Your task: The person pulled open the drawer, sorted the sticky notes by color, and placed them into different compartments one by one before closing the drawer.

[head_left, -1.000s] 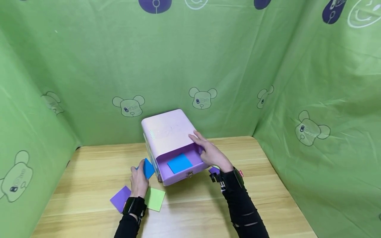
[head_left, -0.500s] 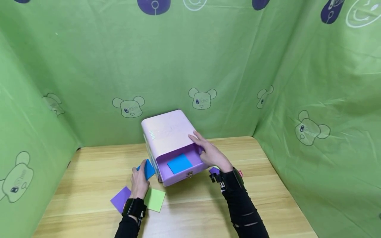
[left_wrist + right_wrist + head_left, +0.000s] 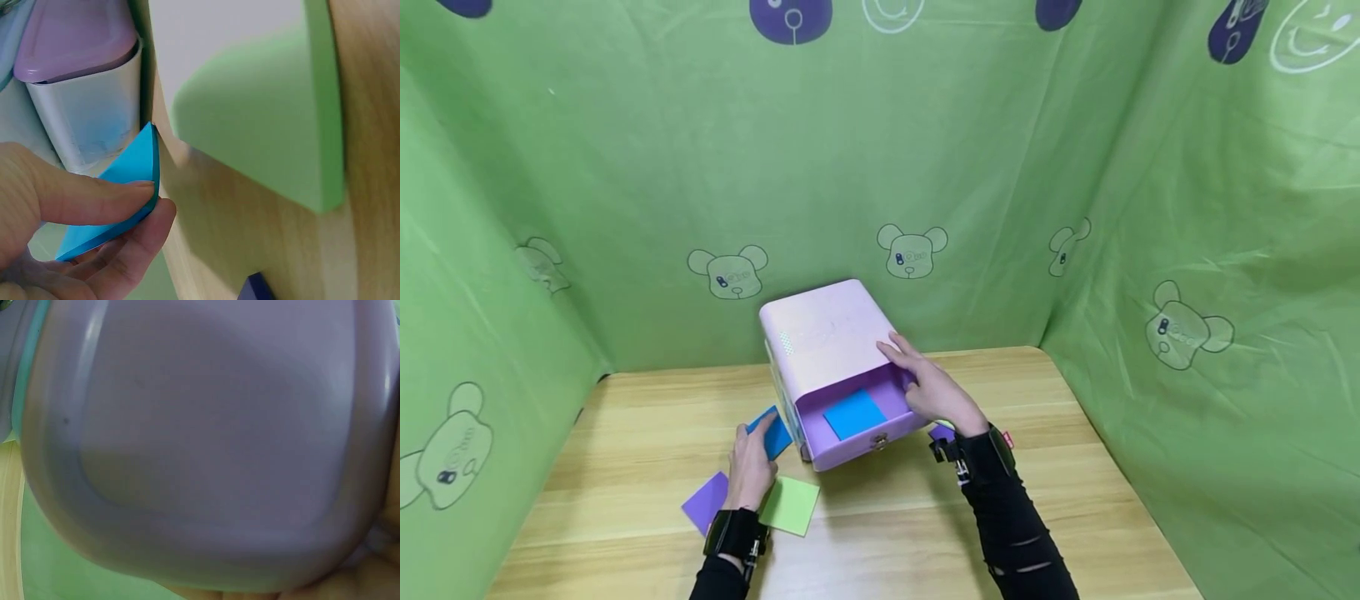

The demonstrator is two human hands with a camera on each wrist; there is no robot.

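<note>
My left hand (image 3: 750, 467) pinches a square blue sticky note pad (image 3: 132, 161) between thumb and fingers, just left of a pale lilac box (image 3: 827, 337). The left wrist view shows the pad held tilted, one corner pointing up. A purple drawer (image 3: 846, 454) is pulled partly out of the box, and another blue pad (image 3: 855, 414) lies flat inside it. My right hand (image 3: 932, 390) holds the drawer's right side, with fingers reaching over the top edge of the box. Close up in the right wrist view, the rounded purple drawer front (image 3: 219, 425) hides most of that hand.
A green pad (image 3: 790, 506) and a purple pad (image 3: 706, 502) lie on the wooden table (image 3: 880, 550) near my left wrist. Another purple pad (image 3: 942, 432) shows partly beside my right wrist. Green cloth (image 3: 820, 150) stands behind the box and along both sides.
My left hand has shifted slightly, and the blue pad in it has turned to lie flatter beside the box. My right hand stays at the drawer.
</note>
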